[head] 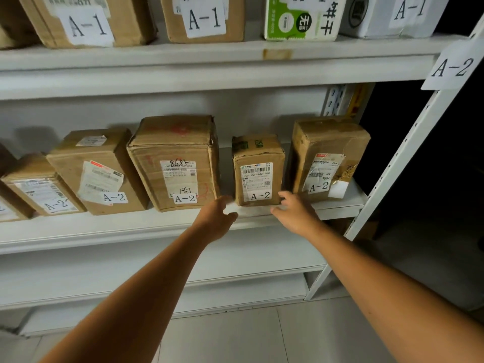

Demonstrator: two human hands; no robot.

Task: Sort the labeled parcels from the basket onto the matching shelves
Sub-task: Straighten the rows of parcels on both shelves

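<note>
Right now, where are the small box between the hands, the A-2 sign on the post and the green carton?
Small box (256,176): head view, front label.
A-2 sign (453,66): head view, paper's middle.
Green carton (285,23): head view, front face.

Both bare forearms (146,279) are stretched toward the small brown cardboard parcel (258,153). The left hand (217,218) is held just left of its base, fingers loosely curled round nothing; the right hand (296,214) is held just right, fingers relaxed.
</note>
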